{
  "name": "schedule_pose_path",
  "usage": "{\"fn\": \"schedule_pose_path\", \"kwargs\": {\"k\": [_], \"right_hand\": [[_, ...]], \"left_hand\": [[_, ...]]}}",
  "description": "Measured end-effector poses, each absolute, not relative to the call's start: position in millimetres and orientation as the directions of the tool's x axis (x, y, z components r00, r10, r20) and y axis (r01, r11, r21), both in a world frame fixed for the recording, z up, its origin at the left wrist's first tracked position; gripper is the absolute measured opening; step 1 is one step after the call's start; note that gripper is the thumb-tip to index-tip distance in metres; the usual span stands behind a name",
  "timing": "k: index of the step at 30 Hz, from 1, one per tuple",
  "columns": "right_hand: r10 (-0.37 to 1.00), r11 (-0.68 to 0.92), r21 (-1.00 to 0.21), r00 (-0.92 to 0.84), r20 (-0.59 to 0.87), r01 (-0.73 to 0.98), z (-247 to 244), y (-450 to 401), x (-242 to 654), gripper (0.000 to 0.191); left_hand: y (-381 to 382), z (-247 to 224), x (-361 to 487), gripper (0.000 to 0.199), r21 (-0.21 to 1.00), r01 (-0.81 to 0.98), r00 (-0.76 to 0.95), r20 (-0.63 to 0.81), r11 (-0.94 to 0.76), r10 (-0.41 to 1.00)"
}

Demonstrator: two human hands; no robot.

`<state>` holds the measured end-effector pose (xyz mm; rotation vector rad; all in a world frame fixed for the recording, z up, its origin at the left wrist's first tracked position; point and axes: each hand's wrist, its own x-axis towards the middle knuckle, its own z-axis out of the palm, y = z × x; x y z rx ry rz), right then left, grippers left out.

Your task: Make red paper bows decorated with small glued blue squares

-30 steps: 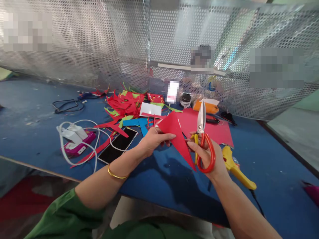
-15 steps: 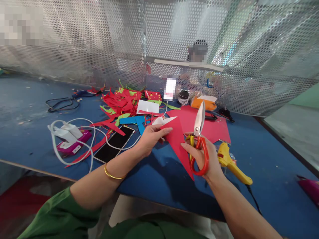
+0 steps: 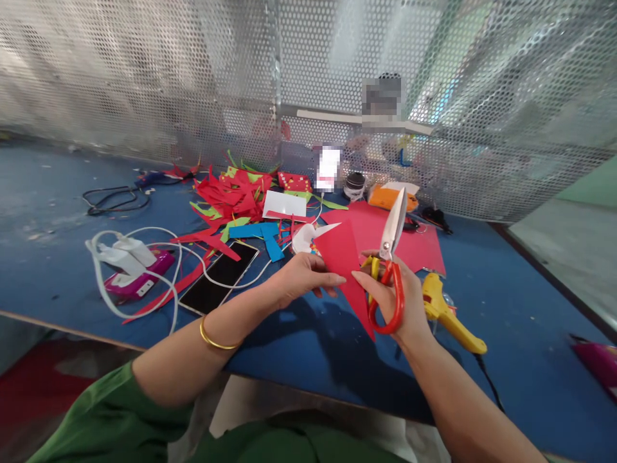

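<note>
A pointed piece of red paper (image 3: pixel 341 249) is held upright above the front of the table between my two hands. My left hand (image 3: pixel 306 278) pinches its left edge, thumb lying across the front. From the other side, my right hand (image 3: pixel 412 302) presses its thumb on the paper. Scissors (image 3: pixel 394 225) with red and yellow handles also sit in that hand, blades pointing up and away. Behind the paper lies a round white piece (image 3: pixel 303 238), partly hidden. A larger red sheet (image 3: pixel 419 247) rests on the table beyond my right hand.
On the blue table (image 3: pixel 511 315), a yellow glue gun (image 3: pixel 453 318) lies right of my right hand. To the left are a dark phone (image 3: pixel 219 283), a purple power strip (image 3: pixel 139 280) with white cables, and red and green scraps (image 3: pixel 236 193). Perforated metal sheeting (image 3: pixel 183 83) stands behind; a person is beyond it.
My left hand has slid down the paper's left edge, closer to my right thumb. The scissors have tilted slightly to the right. My right hand keeps its hold on both.
</note>
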<state>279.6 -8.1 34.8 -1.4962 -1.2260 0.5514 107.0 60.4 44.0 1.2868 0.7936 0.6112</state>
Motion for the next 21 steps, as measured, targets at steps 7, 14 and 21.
{"fn": "schedule_pose_path", "kwargs": {"k": [7, 14, 21], "right_hand": [[0.874, 0.126, -0.951, 0.421, 0.240, 0.282, 40, -6, 282, 0.048], [0.952, 0.070, -0.912, 0.245, 0.182, 0.404, 29, -3, 299, 0.058], [0.974, -0.010, -0.756, 0.176, 0.139, 0.655, 31, -8, 307, 0.058]], "left_hand": [[74, 44, 102, 0.017, 0.935, -0.189, 0.345, -0.222, 0.299, 0.912], [92, 52, 89, 0.013, 0.797, -0.532, 0.110, -0.268, 0.285, 0.957], [95, 56, 86, 0.021, 0.721, -0.649, -0.003, -0.319, 0.241, 0.948]]}}
